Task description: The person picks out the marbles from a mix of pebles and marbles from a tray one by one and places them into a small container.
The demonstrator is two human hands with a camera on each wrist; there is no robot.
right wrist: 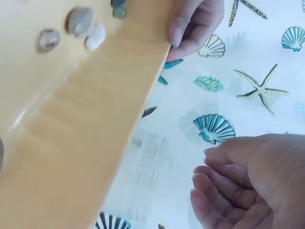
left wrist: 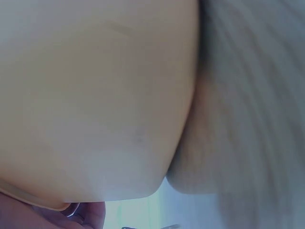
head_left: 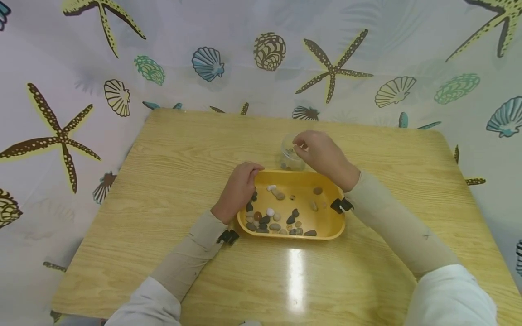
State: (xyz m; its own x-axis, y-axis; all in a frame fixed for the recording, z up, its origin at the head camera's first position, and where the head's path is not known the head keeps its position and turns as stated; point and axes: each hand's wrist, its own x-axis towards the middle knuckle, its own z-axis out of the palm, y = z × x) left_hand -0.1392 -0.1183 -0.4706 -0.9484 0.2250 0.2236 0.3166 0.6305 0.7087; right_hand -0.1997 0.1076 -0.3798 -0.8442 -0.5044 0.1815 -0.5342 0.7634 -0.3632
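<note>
A yellow plastic basin [head_left: 299,181] stands on the table, with several pebbles [head_left: 263,221] lying mostly toward its near left side. My left hand [head_left: 238,190] grips the basin's far left rim, thumb on the inside in the right wrist view. Just beyond the far rim is a clear round container [head_left: 287,161] with a few small stones in it. Over its right side hovers my right hand [head_left: 322,151]. The right wrist view shows that hand's fingers [right wrist: 205,188] loosely bent, with nothing visible between them and the thumb. The basin wall fills most of the left wrist view.
The wooden table [head_left: 183,149] extends around the basin on all sides. Behind it hangs a white curtain [head_left: 244,22] printed with starfish and shells. Black camera mounts sit on both wrists, the right one close to the basin's right rim.
</note>
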